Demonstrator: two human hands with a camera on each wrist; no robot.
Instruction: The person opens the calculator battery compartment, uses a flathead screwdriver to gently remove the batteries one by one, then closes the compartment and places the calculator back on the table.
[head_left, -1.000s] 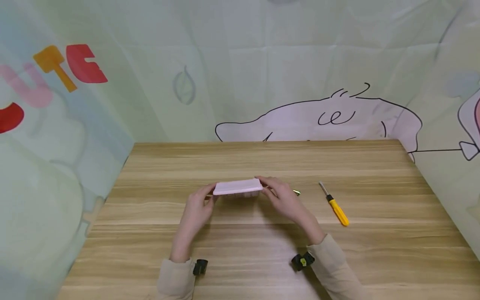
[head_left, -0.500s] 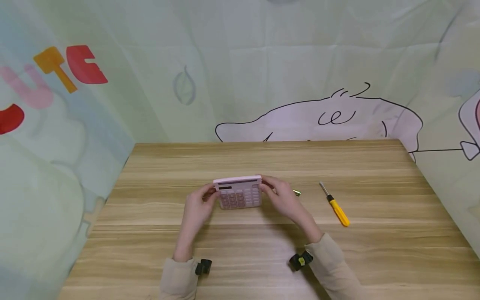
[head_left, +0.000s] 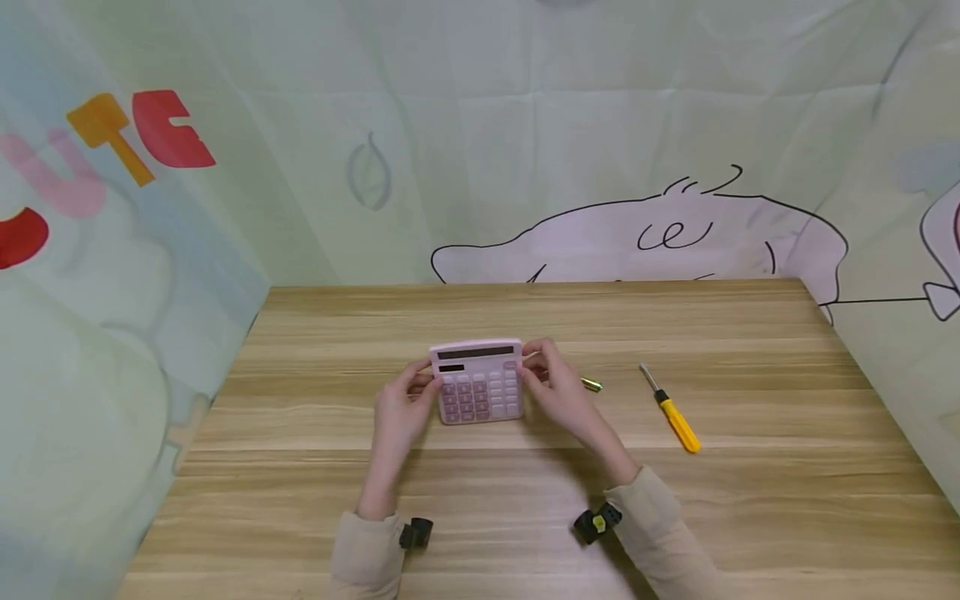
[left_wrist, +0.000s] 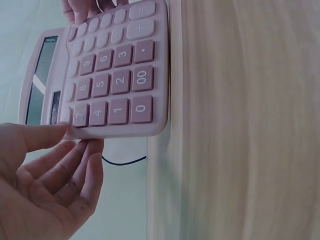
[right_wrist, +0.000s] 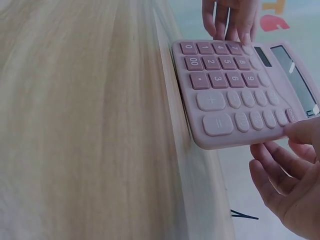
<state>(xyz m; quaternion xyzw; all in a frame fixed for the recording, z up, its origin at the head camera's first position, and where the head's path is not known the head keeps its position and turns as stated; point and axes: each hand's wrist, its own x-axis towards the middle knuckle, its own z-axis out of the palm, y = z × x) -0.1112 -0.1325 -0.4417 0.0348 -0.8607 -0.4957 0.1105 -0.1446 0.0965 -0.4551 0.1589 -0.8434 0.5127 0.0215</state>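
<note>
A pink calculator [head_left: 480, 383] stands tilted up in the middle of the table, its keys and screen facing me and its lower edge down at the tabletop. My left hand [head_left: 402, 408] pinches its left edge, thumb on the front by the keys and fingers behind. On the opposite edge my right hand [head_left: 561, 396] pinches it the same way. Both wrist views show the calculator [left_wrist: 115, 75] close up, with darker number keys and paler function keys. Some fingertips are hidden behind its body.
On the wooden table [head_left: 750, 517], a small shiny green cylinder [head_left: 592, 384] lies just right of my right hand, partly hidden by it. Farther right lies a screwdriver [head_left: 675, 421] with a yellow handle. A printed cloth backdrop [head_left: 480, 167] rises behind the table.
The calculator has turned from edge-on to showing its front with keys and screen. Both hands have kept hold of its sides, and the right fingers have shifted slightly.
</note>
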